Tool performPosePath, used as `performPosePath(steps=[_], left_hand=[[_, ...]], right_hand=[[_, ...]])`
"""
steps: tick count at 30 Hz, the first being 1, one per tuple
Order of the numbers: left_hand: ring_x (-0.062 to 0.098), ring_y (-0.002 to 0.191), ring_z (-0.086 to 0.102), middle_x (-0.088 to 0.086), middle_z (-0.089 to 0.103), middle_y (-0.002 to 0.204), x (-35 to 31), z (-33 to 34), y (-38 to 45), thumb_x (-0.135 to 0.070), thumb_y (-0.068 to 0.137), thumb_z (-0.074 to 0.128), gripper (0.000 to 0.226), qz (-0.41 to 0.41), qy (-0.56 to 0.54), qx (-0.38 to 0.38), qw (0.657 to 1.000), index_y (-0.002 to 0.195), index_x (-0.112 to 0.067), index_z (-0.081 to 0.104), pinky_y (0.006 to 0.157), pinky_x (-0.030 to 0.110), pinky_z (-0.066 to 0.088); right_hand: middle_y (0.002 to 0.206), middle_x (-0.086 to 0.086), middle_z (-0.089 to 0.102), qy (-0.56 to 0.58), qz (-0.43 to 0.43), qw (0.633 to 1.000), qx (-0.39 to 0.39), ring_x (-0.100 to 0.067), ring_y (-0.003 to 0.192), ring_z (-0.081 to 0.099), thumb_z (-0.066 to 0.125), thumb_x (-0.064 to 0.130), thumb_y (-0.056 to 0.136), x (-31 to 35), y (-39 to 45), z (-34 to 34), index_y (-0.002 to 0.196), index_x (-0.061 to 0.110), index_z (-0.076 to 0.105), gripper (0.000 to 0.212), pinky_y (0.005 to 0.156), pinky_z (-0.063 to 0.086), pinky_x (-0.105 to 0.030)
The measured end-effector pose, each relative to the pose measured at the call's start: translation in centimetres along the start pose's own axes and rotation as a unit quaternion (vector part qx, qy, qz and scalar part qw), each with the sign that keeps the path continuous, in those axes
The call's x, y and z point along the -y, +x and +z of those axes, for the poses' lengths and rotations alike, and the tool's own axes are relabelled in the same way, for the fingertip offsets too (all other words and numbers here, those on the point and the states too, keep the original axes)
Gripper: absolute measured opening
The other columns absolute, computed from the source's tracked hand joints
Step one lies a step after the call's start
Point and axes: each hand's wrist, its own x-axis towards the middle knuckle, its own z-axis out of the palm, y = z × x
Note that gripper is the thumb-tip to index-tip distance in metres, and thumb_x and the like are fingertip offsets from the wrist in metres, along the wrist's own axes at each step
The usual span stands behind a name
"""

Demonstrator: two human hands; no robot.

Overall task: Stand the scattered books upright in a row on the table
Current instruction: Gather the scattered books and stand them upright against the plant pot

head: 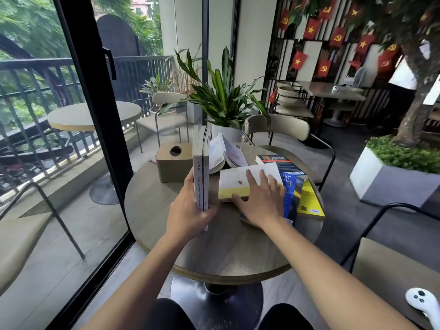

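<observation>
Left hand (190, 210) holds two white books (202, 167) standing up at the table's (228, 253) nine o'clock, while the right hand (259, 198) lies flat and open on a yellow-edged book (235, 184) (several more still lie flat at three o'clock).

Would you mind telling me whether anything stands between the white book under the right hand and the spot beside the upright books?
Nothing visible does. The right hand already rests on the white book, and only bare table lies between it and the upright books held by the left hand.
</observation>
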Motion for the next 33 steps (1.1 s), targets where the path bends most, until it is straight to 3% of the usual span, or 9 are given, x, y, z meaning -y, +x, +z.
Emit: performPosePath(steps=[6, 10, 13, 17, 21, 24, 29, 33], left_hand=[[0.016, 0.081, 0.046, -0.010, 0.050, 0.103, 0.1, 0.2, 0.2, -0.022, 0.072, 0.073, 0.081, 0.006, 0.000, 0.001, 1.000, 0.144, -0.018, 0.035, 0.067, 0.029, 0.037], [0.025, 0.092, 0.057, -0.006, 0.054, 0.109, 0.2, 0.3, 0.2, -0.024, 0.074, 0.073, 0.082, 0.011, -0.006, 0.001, 1.000, 0.145, -0.018, 0.034, 0.070, 0.030, 0.039], [0.028, 0.099, 0.058, 0.002, 0.060, 0.122, 0.1, 0.3, 0.1, -0.024, 0.075, 0.074, 0.081, 0.017, -0.010, -0.001, 1.000, 0.146, -0.017, 0.034, 0.070, 0.030, 0.037], [0.029, 0.102, 0.059, -0.002, 0.060, 0.123, -0.3, 0.1, -0.1, -0.026, 0.077, 0.074, 0.083, 0.006, -0.008, -0.005, 1.000, 0.149, -0.022, 0.032, 0.069, 0.030, 0.033], [0.027, 0.097, 0.059, -0.014, 0.049, 0.104, -0.4, 0.0, -0.1, -0.024, 0.076, 0.074, 0.084, -0.005, -0.001, 0.004, 1.000, 0.148, -0.024, 0.031, 0.067, 0.030, 0.034], [0.028, 0.097, 0.059, -0.011, 0.055, 0.106, -0.5, -0.2, -0.2, -0.022, 0.076, 0.072, 0.084, -0.008, -0.007, 0.007, 1.000, 0.148, -0.023, 0.029, 0.068, 0.031, 0.036], [0.022, 0.091, 0.055, -0.001, 0.061, 0.121, -0.2, -0.3, -0.3, -0.022, 0.077, 0.071, 0.087, -0.001, -0.016, 0.020, 1.000, 0.151, -0.023, 0.025, 0.071, 0.030, 0.038], [0.029, 0.106, 0.060, 0.000, 0.062, 0.127, 0.2, -0.5, -0.3, -0.028, 0.078, 0.073, 0.090, 0.014, -0.017, 0.024, 0.999, 0.153, -0.024, 0.022, 0.074, 0.029, 0.040]], right_hand=[[0.153, -0.016, 0.030, -0.018, 0.120, 0.992, 0.020, -0.039, 0.138, 0.026, 0.050, 0.079, 0.075, -1.5, 1.5, -0.4, 0.149, 0.028, 0.027, 0.093, 0.107, 0.023, -0.054], [0.144, -0.019, 0.043, 0.001, 0.164, 0.986, 0.035, -0.040, 0.135, 0.031, 0.060, 0.082, 0.065, -1.4, 1.9, -1.0, 0.142, 0.019, 0.035, 0.102, 0.105, 0.028, -0.053], [0.145, -0.022, 0.041, 0.031, 0.211, 0.976, 0.043, -0.040, 0.136, 0.032, 0.073, 0.076, 0.057, -0.9, 2.4, -1.8, 0.144, 0.009, 0.029, 0.118, 0.106, 0.029, -0.055], [0.143, -0.021, 0.042, 0.065, 0.286, 0.954, 0.068, -0.037, 0.134, 0.036, 0.083, 0.070, 0.047, -0.3, 3.2, -2.5, 0.140, 0.000, 0.032, 0.127, 0.106, 0.032, -0.048], [0.143, -0.019, 0.045, 0.141, 0.320, 0.933, 0.079, -0.034, 0.132, 0.041, 0.087, 0.063, 0.048, -0.6, 3.0, -3.0, 0.137, 0.003, 0.040, 0.116, 0.101, 0.039, -0.043], [0.140, -0.019, 0.047, 0.240, 0.308, 0.921, -0.005, -0.037, 0.127, 0.048, 0.088, 0.048, 0.059, -0.7, 2.3, -2.8, 0.132, 0.004, 0.042, 0.097, 0.095, 0.046, -0.044], [0.124, -0.014, 0.062, 0.385, 0.206, 0.890, -0.133, -0.034, 0.112, 0.059, 0.069, 0.019, 0.084, 0.5, 1.2, -4.3, 0.124, 0.006, 0.050, 0.046, 0.081, 0.046, -0.036], [0.111, -0.008, 0.070, 0.348, 0.119, 0.914, -0.172, -0.030, 0.100, 0.063, 0.062, 0.019, 0.085, 1.9, 1.0, -6.4, 0.116, 0.009, 0.062, 0.033, 0.062, 0.040, -0.026]])
